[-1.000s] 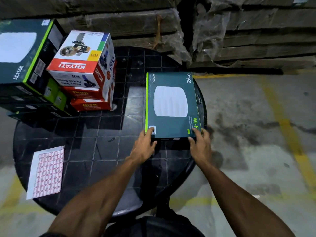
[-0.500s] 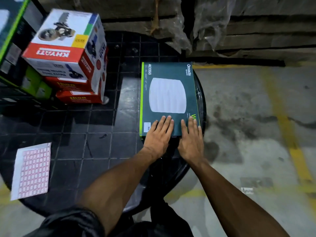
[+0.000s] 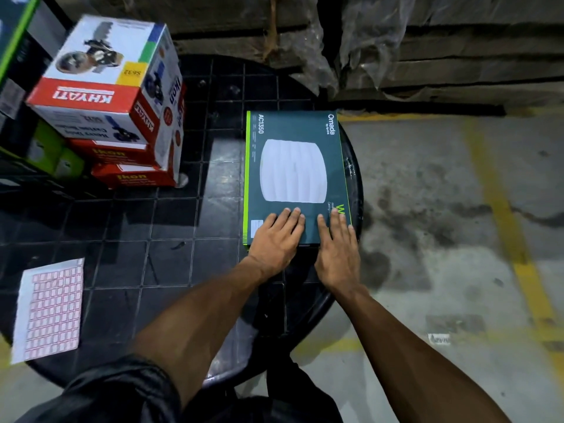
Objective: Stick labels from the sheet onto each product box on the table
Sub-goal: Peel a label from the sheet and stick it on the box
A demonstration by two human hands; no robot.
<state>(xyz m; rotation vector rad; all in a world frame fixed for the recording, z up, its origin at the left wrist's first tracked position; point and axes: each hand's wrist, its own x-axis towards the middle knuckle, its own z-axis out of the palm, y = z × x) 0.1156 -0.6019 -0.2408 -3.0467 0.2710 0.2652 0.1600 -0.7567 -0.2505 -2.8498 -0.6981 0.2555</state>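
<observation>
A flat dark green Omada box (image 3: 293,148) lies on the right side of the round black table (image 3: 171,227). My left hand (image 3: 276,239) and my right hand (image 3: 337,242) rest flat on the box's near end, fingers straight. A small white label (image 3: 256,225) sits at the box's near left corner, just left of my left hand. The label sheet (image 3: 50,309), white with rows of pink-edged labels, lies at the table's near left edge, away from both hands.
A white and red Khyati box (image 3: 100,80) is stacked on two red Ikon boxes (image 3: 134,175) at the back left, beside green boxes (image 3: 18,56). Plastic-wrapped pallets (image 3: 427,41) stand behind. Concrete floor with yellow lines (image 3: 500,209) is to the right.
Both hands left the box's near edge and moved onto its top, now lying flat there. The camera has tilted left and down.
</observation>
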